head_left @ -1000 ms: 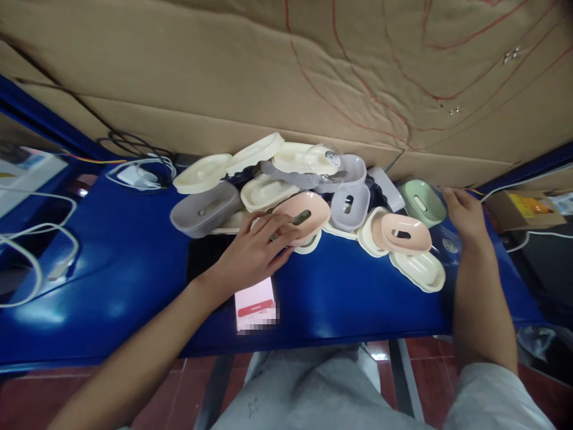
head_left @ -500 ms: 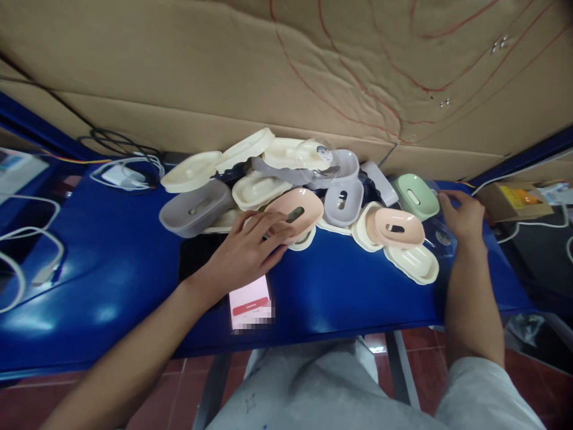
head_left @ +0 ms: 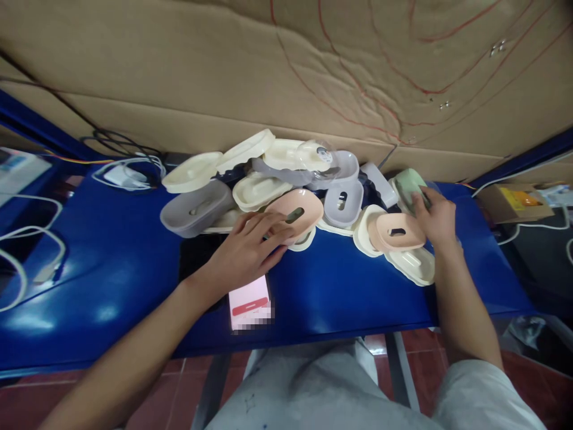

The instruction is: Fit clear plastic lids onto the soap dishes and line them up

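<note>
Peach dish (head_left: 310,208) sits mid-frame in the head view, at the front of a heap of pastel dishes on the blue bench (head_left: 322,298). Its left edge is under the left hand (head_left: 253,248), fingers curled over it; I can't tell whether they actually grip. Right of centre, the right hand (head_left: 435,214) covers part of the green dish (head_left: 408,180), fingers bent, any pinch blurred. A round sticker (head_left: 323,154) on clear wrap atop the heap carries print too small to read. Below centre, the phone (head_left: 248,292) shows a red bar, its wording illegible.
</note>
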`<state>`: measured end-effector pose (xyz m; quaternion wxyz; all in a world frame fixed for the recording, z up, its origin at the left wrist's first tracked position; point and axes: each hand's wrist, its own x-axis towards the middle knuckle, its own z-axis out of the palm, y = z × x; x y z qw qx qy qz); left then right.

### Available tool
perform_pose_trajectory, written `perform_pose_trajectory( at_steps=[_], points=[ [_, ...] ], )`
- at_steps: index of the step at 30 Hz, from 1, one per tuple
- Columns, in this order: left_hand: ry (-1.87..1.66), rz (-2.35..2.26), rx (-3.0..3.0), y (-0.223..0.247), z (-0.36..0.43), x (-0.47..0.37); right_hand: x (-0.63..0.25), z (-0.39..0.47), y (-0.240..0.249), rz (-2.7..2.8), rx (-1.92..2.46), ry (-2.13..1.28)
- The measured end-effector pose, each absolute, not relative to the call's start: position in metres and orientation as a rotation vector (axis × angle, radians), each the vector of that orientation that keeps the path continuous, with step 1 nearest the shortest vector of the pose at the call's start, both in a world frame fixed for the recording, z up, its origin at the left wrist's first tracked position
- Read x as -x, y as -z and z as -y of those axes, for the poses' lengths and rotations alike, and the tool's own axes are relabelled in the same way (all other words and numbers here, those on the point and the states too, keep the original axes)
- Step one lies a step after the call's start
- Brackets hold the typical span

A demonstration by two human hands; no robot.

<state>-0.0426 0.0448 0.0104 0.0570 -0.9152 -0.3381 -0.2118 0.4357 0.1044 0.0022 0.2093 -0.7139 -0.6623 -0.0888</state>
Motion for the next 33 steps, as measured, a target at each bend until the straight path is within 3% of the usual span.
perform_pose_trajectory(
  at_steps=[8,20,27,30,33],
  points=[
    [0.680,1.007,2.777,-0.008,-0.045,0.043,-0.466,-0.104,-0.012,1.693,2.085,0.432],
    [0.695,0.985,2.774,-0.008,-0.045,0.044,-0.484,-0.105,0.003,1.822,2.041,0.205],
    [0.802,0.968,2.654,-0.012,-0.045,0.043,-0.446,-0.084,-0.028,1.760,1.737,0.405],
    [1.037,1.015,2.553,-0.013,-0.044,0.046,-0.404,-0.060,-0.039,1.678,1.440,0.568],
    [1.299,1.157,2.479,-0.016,-0.043,0.050,-0.360,-0.036,-0.042,1.922,1.171,0.502]
  ],
)
